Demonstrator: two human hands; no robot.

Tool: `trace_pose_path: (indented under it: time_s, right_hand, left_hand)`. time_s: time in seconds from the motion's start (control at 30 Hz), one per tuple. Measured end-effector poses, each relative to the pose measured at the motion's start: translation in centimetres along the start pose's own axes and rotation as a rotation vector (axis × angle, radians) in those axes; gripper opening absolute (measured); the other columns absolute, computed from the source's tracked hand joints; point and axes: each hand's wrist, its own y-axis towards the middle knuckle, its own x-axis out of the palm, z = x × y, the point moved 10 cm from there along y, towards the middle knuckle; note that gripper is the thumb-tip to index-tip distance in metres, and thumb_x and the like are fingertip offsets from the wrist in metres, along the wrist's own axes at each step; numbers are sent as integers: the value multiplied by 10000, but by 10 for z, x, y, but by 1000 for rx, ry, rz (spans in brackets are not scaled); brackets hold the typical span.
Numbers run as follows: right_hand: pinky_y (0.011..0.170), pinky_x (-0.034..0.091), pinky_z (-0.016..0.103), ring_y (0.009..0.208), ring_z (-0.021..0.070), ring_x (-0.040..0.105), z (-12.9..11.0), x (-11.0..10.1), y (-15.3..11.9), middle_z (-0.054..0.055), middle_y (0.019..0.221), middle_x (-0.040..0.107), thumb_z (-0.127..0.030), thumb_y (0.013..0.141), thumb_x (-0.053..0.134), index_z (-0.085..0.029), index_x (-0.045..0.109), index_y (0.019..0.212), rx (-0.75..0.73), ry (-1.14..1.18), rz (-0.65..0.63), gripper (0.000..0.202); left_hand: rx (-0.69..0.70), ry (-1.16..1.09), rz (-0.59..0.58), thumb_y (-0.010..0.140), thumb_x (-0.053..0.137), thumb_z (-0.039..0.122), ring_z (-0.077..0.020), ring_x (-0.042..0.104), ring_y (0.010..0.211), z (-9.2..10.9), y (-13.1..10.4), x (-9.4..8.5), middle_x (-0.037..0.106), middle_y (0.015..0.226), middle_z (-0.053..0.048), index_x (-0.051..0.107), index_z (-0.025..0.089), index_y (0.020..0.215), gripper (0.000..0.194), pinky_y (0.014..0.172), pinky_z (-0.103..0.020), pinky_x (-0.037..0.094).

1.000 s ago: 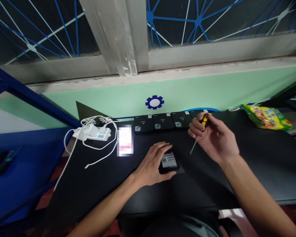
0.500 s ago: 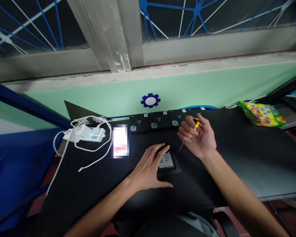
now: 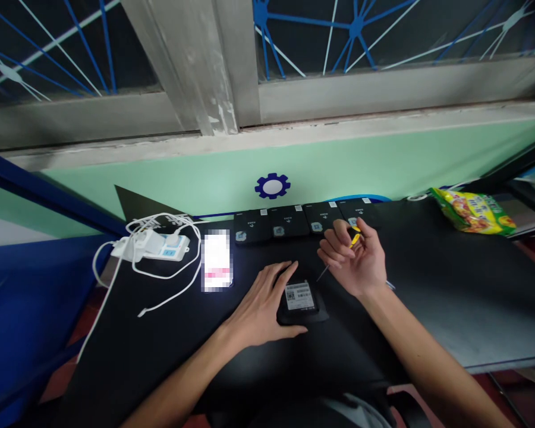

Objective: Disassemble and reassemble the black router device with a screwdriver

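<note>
A small black device with a white printed label [image 3: 299, 296] lies on the black table, label side up. My left hand [image 3: 267, 306] is beside it on the left, fingers spread around its left edge; whether the fingertips touch it I cannot tell. My right hand [image 3: 356, 258] is closed around a screwdriver [image 3: 355, 236] with a yellow and black handle. The thin metal shaft points down and left, its tip above and to the right of the device. Under the device's right side shows a dark flat piece [image 3: 323, 314].
Several black boxes [image 3: 289, 222] stand in a row along the wall. At left are a white power strip [image 3: 172, 246] with tangled white cables and a bright, pixelated rectangle [image 3: 216, 255]. A yellow-green snack bag [image 3: 475, 213] lies at the far right.
My left hand has shifted slightly left, uncovering more of the label. My right hand, with the screwdriver, has moved a little left and down. The view has tilted slightly.
</note>
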Motion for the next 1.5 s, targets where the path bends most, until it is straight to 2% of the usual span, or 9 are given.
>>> trace_pose_path:
  time_s: [0.07,0.13,0.3,0.73,1.0,1.3,1.5]
  right_hand:
    - [475,263,277,499,133,147,-3,3,-1,-64,566,249,-497,1049,645,-216,542,667,-37,-32,-16,486]
    - [486,245,292,501,138,167,-6,6,-2,-54,559,272,-481,1059,621,-211,567,655,-73,-60,-26,488]
    - [515,245,320,521,163,217,-5,12,-2,-31,562,309,-476,1065,597,-216,603,648,-127,-127,-50,491]
    - [536,260,341,542,178,246,4,12,-5,-24,591,334,-534,1042,628,-236,596,663,-108,-203,-66,483]
    - [544,236,339,553,175,274,13,14,-7,-21,582,359,-472,1044,618,-213,625,681,-114,-201,-99,447]
    - [555,260,334,580,180,306,16,14,-5,-15,626,396,-500,1025,655,-216,639,714,-89,-216,-116,421]
    - [567,286,332,611,184,385,20,11,-7,0,671,461,-480,999,704,-204,664,761,-82,-240,-137,366]
  left_hand:
    - [6,-1,-6,787,1015,390,-432,442,1540,0,1,-3,469,1650,-153,122,364,1781,1336,1277,-683,412]
    - [17,-7,-13,777,1025,377,-405,467,1524,0,2,-5,502,1623,-137,124,372,1775,1345,1272,-647,442]
    - [29,-15,-11,779,1020,374,-387,475,1517,2,3,-5,506,1622,-138,118,357,1768,1339,1262,-613,473]
    - [42,20,-8,800,1003,440,-397,485,1497,3,3,-2,507,1609,-160,149,314,1765,1295,1254,-631,469]
    - [51,31,-3,797,999,453,-411,492,1493,2,4,-2,515,1602,-159,154,326,1765,1291,1255,-649,459]
    - [54,36,-9,808,986,463,-401,482,1496,3,5,-2,506,1597,-158,178,322,1753,1252,1260,-643,455]
    - [53,35,-16,820,970,457,-397,475,1499,3,5,-1,500,1605,-161,216,299,1742,1201,1265,-639,449]
